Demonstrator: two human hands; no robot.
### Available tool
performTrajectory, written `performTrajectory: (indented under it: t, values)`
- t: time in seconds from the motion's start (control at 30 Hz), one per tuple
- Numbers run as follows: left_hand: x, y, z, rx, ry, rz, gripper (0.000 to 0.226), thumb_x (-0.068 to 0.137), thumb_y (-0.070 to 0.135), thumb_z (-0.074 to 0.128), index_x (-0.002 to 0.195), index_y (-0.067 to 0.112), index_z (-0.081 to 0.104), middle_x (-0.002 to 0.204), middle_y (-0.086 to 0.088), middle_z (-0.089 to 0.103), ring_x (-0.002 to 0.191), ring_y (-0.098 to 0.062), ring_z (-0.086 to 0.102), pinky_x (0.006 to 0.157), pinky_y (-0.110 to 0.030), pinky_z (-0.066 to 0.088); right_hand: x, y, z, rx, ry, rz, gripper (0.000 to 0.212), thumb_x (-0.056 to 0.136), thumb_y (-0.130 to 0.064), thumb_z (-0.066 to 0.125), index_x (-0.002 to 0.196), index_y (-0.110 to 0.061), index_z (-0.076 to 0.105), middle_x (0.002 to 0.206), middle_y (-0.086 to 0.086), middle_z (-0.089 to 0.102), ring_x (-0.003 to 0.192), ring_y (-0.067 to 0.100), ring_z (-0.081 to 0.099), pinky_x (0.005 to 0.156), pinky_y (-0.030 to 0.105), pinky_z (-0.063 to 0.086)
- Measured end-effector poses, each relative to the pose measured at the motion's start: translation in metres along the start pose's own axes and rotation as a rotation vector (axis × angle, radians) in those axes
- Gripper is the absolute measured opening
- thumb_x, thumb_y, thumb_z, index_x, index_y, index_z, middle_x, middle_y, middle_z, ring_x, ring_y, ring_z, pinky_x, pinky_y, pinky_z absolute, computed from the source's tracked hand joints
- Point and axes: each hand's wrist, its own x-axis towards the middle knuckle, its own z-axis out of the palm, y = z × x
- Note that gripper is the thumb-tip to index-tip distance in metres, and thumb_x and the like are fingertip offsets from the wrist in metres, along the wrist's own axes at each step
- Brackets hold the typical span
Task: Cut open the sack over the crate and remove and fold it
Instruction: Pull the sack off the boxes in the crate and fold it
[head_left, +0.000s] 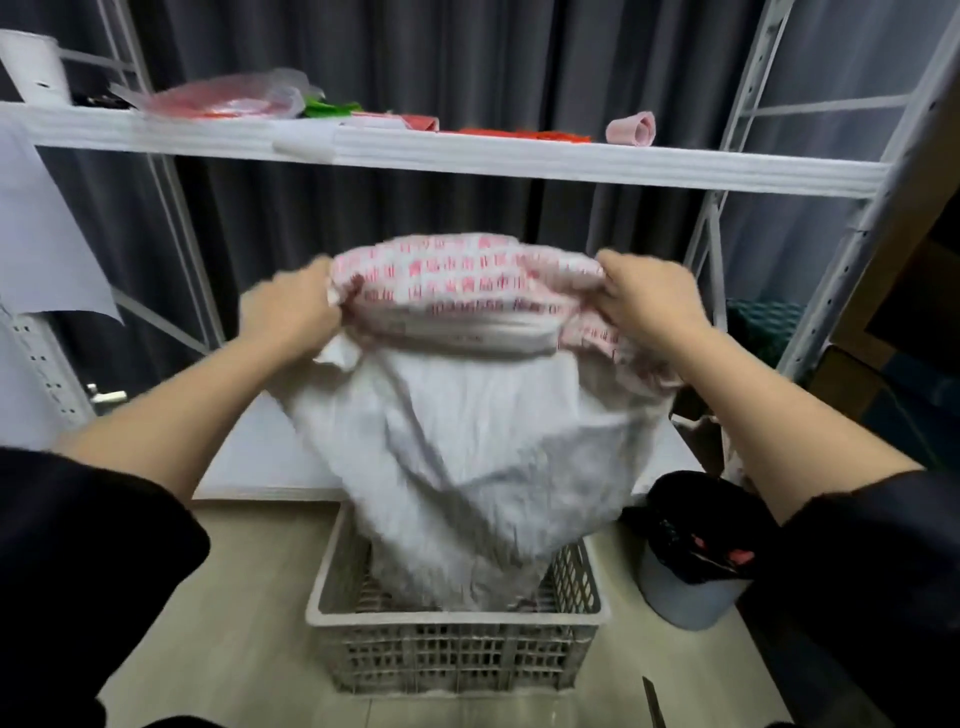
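Sack (467, 441) betw. both grips, over crate (457, 649)

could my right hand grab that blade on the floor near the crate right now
Probably not yet. The right hand grips the sack along with the left hand, raised over the crate. The blade lies bare on the floor, so once freed, nothing blocks it.

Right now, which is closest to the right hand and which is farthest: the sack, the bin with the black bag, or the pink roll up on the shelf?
1. The sack: in the right hand's grip, at its top edge.
2. The pink roll: up on the shelf, above the hand.
3. The bin with the black bag: down on the floor, right of the crate.
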Motion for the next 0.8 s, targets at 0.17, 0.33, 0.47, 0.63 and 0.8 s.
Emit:
performTrajectory:
  t: [0.17, 0.33, 0.47, 0.63, 0.8]
  values:
    - [0.017, 0.010, -0.044, -0.098, 0.124, -0.062, 0.031, 0.087, 0.017, 0.042, 0.117, 0.013, 0.047, 0.112, -0.026, 0.061, 0.100, -0.047, 0.058, 0.080, -0.046, 0.045, 0.022, -0.001, -0.036, 0.009, 0.228, 0.012, 0.020, 0.088, -0.025, 0.049, 0.098, -0.008, 0.051, 0.101, 0.019, 0.064, 0.092, 0.043, 0.058, 0.066, 0.041, 0.033]
    - [0.016, 0.008, -0.054, -0.221, 0.441, 0.022, 0.031, 0.085, 0.025, 0.045, 0.114, 0.015, 0.046, 0.107, -0.017, 0.060, 0.095, -0.043, 0.058, 0.070, -0.044, 0.043, 0.015, -0.001, -0.027, 0.012, 0.491, -0.008, 0.045, 0.084, -0.041, 0.042, 0.100, -0.002, 0.057, 0.092, 0.023, 0.059, 0.083, 0.040, 0.054, 0.065, 0.044, 0.033]
    - [-0.006, -0.011, -0.021, -0.035, 0.287, 0.151, 0.020, 0.085, 0.028, 0.051, 0.103, 0.019, 0.051, 0.096, -0.010, 0.061, 0.086, -0.038, 0.061, 0.061, -0.042, 0.046, -0.016, 0.006, 0.017, 0.023, 0.493, -0.157, 0.038, 0.087, -0.043, 0.049, 0.093, -0.005, 0.052, 0.081, 0.017, 0.056, 0.074, 0.031, 0.044, 0.065, 0.038, 0.026]
    - [-0.031, -0.043, 0.008, 0.177, 0.110, 0.445, 0.041, 0.081, 0.009, 0.059, 0.120, 0.011, 0.047, 0.088, -0.016, 0.055, 0.074, -0.036, 0.058, 0.050, -0.034, 0.039, -0.054, 0.001, 0.061, 0.010, 0.415, -0.387, 0.045, 0.066, -0.010, 0.081, 0.087, -0.012, 0.041, 0.077, 0.012, 0.052, 0.071, 0.026, 0.037, 0.063, 0.036, 0.028]
    - [-0.049, -0.081, 0.033, 0.304, -0.005, 0.807, 0.076, 0.078, 0.061, 0.046, 0.129, 0.005, 0.045, 0.119, -0.019, 0.055, 0.099, -0.034, 0.060, 0.080, -0.041, 0.049, -0.084, -0.003, 0.093, -0.076, 0.324, -0.502, 0.040, 0.057, 0.008, 0.063, 0.082, -0.013, 0.041, 0.079, 0.010, 0.051, 0.070, 0.025, 0.036, 0.059, 0.034, 0.024]
